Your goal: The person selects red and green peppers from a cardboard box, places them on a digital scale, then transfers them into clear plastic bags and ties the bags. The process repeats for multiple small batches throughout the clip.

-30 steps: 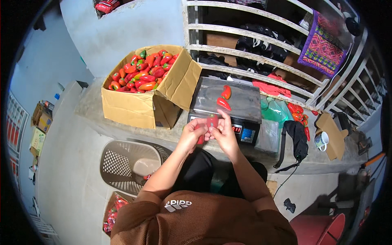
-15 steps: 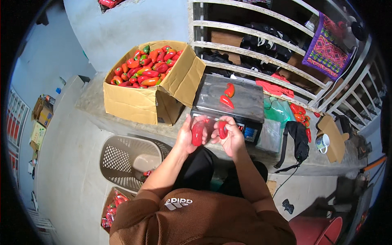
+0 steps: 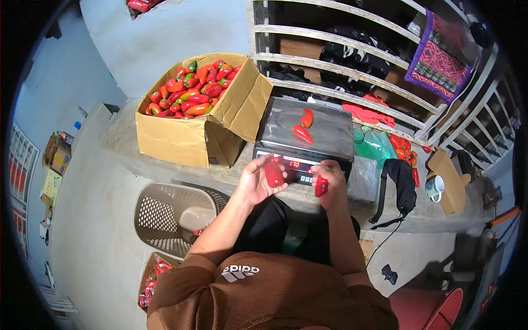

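Observation:
My left hand [image 3: 257, 181] holds a red pepper [image 3: 274, 174] against its upturned palm, fingers curled round it. Off to the right, my right hand [image 3: 331, 190] grips a smaller red pepper [image 3: 322, 186] between thumb and fingers. Just beyond both hands stands a black digital scale [image 3: 269, 132] with a lit red display on its near side. Two red peppers lie on its plate: one upper pepper [image 3: 307, 117] and one lower pepper [image 3: 302, 134], apart from each other. Left of the scale, an open cardboard box [image 3: 173, 143] is heaped with red and some greenish peppers.
Below the ledge at left stands a beige perforated basket [image 3: 144, 220], beside a box of bagged peppers [image 3: 155, 280]. Right of the scale are green plastic bags [image 3: 371, 147], bagged peppers [image 3: 402, 148], a black strapped pouch [image 3: 400, 190] and a mug [image 3: 435, 188]. White bars [image 3: 341, 65] rise behind.
My hands have moved apart, the right one going rightward with its pepper and turning over. The left-hand pepper has tilted and shifted slightly right. The scale's display now shows between my hands.

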The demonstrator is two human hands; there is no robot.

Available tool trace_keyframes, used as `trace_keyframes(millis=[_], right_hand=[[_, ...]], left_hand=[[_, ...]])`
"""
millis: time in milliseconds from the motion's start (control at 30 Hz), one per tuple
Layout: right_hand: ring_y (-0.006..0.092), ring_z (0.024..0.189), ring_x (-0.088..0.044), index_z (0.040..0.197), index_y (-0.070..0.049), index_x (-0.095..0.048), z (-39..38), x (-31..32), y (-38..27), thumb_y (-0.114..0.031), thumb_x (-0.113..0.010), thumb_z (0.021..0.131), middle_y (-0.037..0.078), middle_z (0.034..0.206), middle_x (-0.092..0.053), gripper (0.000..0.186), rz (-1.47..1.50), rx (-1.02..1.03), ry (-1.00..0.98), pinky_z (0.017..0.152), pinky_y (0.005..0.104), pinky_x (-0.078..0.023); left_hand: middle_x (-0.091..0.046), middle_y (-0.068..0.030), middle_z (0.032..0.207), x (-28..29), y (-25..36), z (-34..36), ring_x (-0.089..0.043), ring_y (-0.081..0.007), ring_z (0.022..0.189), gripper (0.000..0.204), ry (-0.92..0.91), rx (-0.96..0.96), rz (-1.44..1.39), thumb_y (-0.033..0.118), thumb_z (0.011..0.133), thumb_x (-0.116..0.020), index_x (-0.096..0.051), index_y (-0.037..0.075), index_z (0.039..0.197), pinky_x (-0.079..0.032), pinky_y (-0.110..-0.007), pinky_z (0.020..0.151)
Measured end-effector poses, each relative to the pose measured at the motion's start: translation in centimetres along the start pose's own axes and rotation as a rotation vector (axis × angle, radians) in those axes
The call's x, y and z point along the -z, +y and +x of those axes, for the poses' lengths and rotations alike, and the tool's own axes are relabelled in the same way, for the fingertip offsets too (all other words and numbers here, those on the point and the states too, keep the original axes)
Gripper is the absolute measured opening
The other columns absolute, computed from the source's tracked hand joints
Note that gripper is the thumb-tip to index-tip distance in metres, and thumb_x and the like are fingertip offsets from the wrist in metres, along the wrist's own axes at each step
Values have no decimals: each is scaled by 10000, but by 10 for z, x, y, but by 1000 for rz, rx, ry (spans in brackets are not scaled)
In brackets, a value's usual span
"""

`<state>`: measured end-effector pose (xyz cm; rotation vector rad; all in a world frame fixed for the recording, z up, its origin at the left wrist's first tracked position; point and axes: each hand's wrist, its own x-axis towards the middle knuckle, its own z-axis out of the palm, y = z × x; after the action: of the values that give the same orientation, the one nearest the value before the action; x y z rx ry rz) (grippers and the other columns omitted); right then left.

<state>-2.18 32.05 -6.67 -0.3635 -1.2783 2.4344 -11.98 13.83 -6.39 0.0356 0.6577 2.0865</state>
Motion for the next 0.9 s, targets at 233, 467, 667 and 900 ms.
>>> trace_keyframes(millis=[233,467,667,900], right_hand=[[97,523,-486,900,-33,-512,-19,61,10,-96,-566,762,56,674,-555,161,-258,40,-6,509,250,-411],[341,935,-528,1143,-96,-401,-48,31,101,-139,-646,701,181,1048,-487,507,-1154,-116,-447,785,416,-434],[328,938,-565,1133,-49,-481,-23,70,134,-262,-630,729,190,992,-580,481,-1304,-267,-684,793,410,-453],[295,895,-599,1131,-62,-530,-19,68,131,-291,-621,716,174,972,-610,483,-1464,-608,-848,747,402,-475]], left_hand=[[-474,-124,1048,-13,-10,35,-547,-229,868,621,70,-165,604,-24,740,-535,-296,105,1299,-514,-344,677],[-535,-196,1052,-36,-4,155,-487,-369,1006,590,0,-757,1868,66,681,-595,-390,46,1234,-383,-429,846],[-576,-136,1069,-54,-24,201,-503,-308,1034,559,182,-672,2379,123,691,-602,-436,148,1224,-321,-461,851],[-523,-121,1154,-50,-26,205,-433,-313,1106,508,262,-499,2574,207,698,-619,-487,154,1186,-289,-481,886]])
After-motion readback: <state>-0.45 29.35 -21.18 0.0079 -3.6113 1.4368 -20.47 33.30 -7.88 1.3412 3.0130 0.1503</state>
